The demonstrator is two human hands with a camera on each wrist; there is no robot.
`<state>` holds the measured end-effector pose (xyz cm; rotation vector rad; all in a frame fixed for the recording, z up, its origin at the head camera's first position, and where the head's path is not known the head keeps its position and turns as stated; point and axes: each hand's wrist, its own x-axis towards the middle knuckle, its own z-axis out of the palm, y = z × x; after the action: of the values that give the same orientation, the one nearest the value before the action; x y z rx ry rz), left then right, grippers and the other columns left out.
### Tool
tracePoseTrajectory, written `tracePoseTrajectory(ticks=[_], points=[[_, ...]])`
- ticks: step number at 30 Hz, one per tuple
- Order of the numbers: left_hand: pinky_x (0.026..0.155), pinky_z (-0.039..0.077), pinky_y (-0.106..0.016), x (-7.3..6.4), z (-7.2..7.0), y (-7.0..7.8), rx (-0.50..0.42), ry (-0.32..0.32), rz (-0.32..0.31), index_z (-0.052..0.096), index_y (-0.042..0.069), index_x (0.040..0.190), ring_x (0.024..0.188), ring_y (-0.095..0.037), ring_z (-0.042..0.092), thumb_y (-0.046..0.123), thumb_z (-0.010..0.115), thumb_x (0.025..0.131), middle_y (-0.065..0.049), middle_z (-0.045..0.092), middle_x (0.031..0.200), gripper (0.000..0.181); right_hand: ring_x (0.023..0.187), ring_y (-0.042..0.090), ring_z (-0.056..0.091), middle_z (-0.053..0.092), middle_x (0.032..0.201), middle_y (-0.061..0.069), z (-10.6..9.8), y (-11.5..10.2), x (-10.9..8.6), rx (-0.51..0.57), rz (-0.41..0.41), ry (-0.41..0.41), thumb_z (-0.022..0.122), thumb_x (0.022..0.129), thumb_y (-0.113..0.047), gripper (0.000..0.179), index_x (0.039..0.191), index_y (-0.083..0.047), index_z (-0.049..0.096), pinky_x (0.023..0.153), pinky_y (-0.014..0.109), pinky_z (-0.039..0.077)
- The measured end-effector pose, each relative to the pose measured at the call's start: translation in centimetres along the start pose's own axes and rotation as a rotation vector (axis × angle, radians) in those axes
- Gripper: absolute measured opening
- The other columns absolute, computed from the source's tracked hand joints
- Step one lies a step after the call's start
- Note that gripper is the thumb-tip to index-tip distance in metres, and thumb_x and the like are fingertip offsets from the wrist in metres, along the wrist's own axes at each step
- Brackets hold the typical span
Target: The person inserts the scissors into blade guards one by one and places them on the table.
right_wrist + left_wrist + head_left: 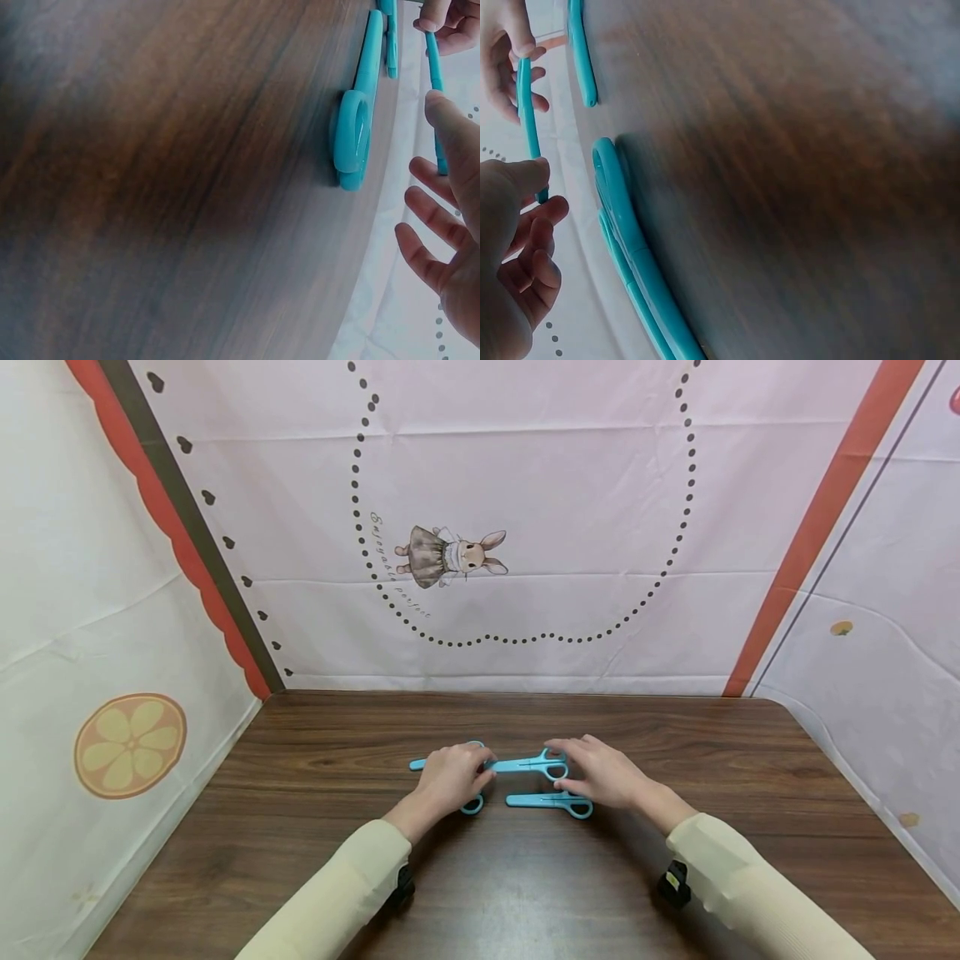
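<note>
Light-blue scissors (517, 765) are held up off the table between my two hands, blades pointing left. My left hand (453, 772) pinches the blade end between thumb and fingers. At the handle end, my right hand (603, 772) grips the loops, its other fingers spread in the right wrist view. A second pair of scissors (534, 800) lies on the table below my right hand, handles to the right. Under my left hand, two more pairs show in the left wrist view: the nearer scissors (641, 255) and the farther scissors (622, 266), side by side.
The brown wood-grain table (300, 827) reaches back to a white printed cloth (525, 610) hanging behind it. More cloth hangs along both sides. A dark wrist camera (675, 883) sits on the right sleeve, another camera (402, 887) on the left.
</note>
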<state>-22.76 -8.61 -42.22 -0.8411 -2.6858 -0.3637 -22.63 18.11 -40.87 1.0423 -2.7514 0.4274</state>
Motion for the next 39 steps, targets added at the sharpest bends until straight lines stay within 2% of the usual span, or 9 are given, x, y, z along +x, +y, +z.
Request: tracePoseTrajectory(ticks=[5,14,20,30,39], points=[[0.042,0.034,-0.016,0.3,0.0,0.1,0.005,-0.018,-0.02,0.069,0.017,0.099,0.056,-0.004,0.053,0.027,0.066,0.085,0.006,0.065,0.086,0.017,0.084,0.008,0.047,0.062,0.103,-0.006,0.1,0.1,0.1,0.004,0.012,-0.003,0.07,0.081,-0.032,0.057,0.131,-0.014,0.05,0.062,0.023,0.04],[0.042,0.034,-0.018,0.9,0.3,0.4,0.045,-0.069,-0.075,0.07,0.019,0.098,0.055,-0.004,0.05,0.03,0.066,0.085,0.007,0.063,0.081,0.017,0.081,0.008,0.046,0.062,0.093,-0.006,0.1,0.5,0.4,0.001,0.03,-0.031,0.069,0.081,-0.034,0.057,0.131,-0.014,0.049,0.062,0.024,0.039],[0.046,0.039,-0.021,1.5,0.4,0.6,0.066,-0.094,-0.1,0.069,0.02,0.098,0.062,-0.007,0.056,0.031,0.066,0.085,0.007,0.065,0.087,0.017,0.082,0.01,0.048,0.063,0.103,-0.005,-0.1,0.7,0.5,-0.003,0.038,-0.03,0.069,0.082,-0.032,0.057,0.131,-0.01,0.05,0.066,0.027,0.041],[0.052,0.046,-0.025,2.1,0.6,1.0,0.078,-0.128,-0.117,0.07,0.021,0.099,0.071,-0.01,0.062,0.031,0.065,0.086,0.005,0.067,0.096,0.017,0.094,0.019,0.054,0.062,0.111,0.006,0.1,1.4,0.5,0.001,0.045,-0.038,0.068,0.083,-0.029,0.058,0.133,-0.009,0.048,0.077,0.039,0.045],[0.054,0.048,-0.027,2.7,1.0,1.2,0.081,-0.159,-0.143,0.069,0.022,0.101,0.072,-0.012,0.062,0.032,0.065,0.086,0.005,0.067,0.095,0.019,0.081,0.014,0.052,0.064,0.098,0.001,0.2,1.8,0.6,-0.018,0.029,-0.031,0.069,0.082,-0.027,0.058,0.131,-0.006,0.049,0.073,0.037,0.044]])
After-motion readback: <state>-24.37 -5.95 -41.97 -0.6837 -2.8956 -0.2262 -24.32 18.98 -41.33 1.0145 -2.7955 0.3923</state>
